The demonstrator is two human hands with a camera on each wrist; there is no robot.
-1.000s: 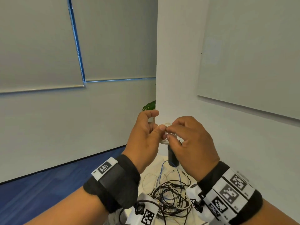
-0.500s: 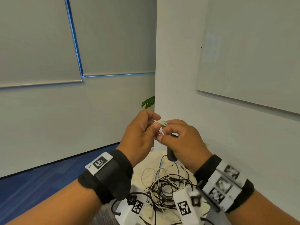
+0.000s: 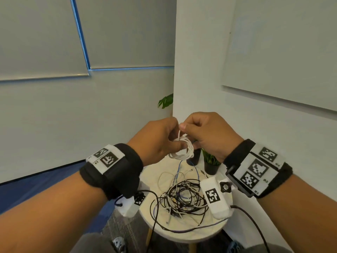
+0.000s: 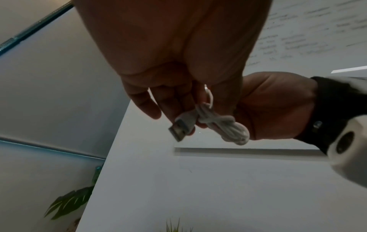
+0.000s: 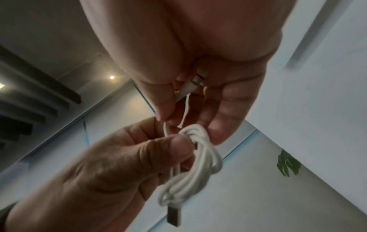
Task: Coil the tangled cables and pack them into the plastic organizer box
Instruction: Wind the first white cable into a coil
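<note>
A small coil of white USB cable (image 3: 183, 149) hangs in the air between both hands above the round table. My left hand (image 3: 160, 141) pinches the bundle (image 5: 190, 164) with thumb and fingers; its USB plug (image 4: 179, 129) sticks out below. My right hand (image 3: 204, 134) pinches the loose end of the same cable, with the small connector (image 5: 193, 84) tucked against its palm. A tangle of black, white and blue cables (image 3: 182, 196) lies on the table below. The organizer box is not in view.
The small round white table (image 3: 182, 232) stands in a wall corner. Two dark pots, one with a green plant (image 3: 211, 161), sit at its back edge. A leafy plant (image 3: 166, 101) shows behind the wall corner. Blue floor lies to the left.
Both hands have come lower and nearer with the white cable. More of the coil now hangs below the fingers, and the head view has tilted down onto the table.
</note>
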